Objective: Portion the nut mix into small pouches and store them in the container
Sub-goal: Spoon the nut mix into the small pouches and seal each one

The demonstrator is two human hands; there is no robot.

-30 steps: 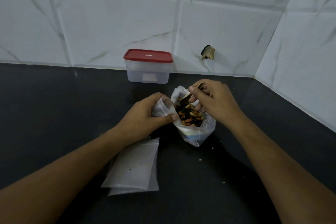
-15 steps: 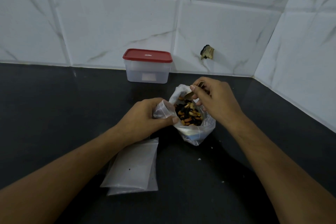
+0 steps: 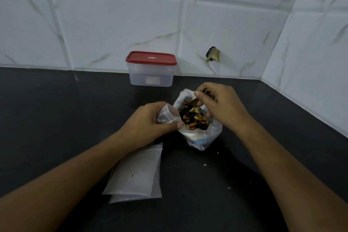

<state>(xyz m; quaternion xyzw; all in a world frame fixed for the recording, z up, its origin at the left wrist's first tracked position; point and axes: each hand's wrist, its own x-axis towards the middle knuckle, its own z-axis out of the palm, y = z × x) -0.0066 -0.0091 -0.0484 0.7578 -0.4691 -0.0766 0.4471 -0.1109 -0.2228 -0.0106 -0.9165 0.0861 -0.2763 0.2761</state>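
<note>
An open plastic bag (image 3: 201,137) of nut mix (image 3: 194,117) stands on the dark counter at centre. My left hand (image 3: 148,120) grips a small clear pouch (image 3: 166,115) right beside the bag's left rim. My right hand (image 3: 220,103) holds a small wooden spoon (image 3: 195,100) whose tip dips into the top of the nut mix. A clear container with a red lid (image 3: 151,68), closed, stands behind against the tiled wall. A stack of flat empty pouches (image 3: 137,173) lies under my left forearm.
White marble-look tiles close the back and right side. A broken patch (image 3: 213,54) marks the back wall. A few crumbs (image 3: 205,165) lie on the counter (image 3: 56,111) to the right of the pouch stack.
My right hand has shifted slightly with the spoon over the nut mix. The left hand keeps the small pouch by the bag.
</note>
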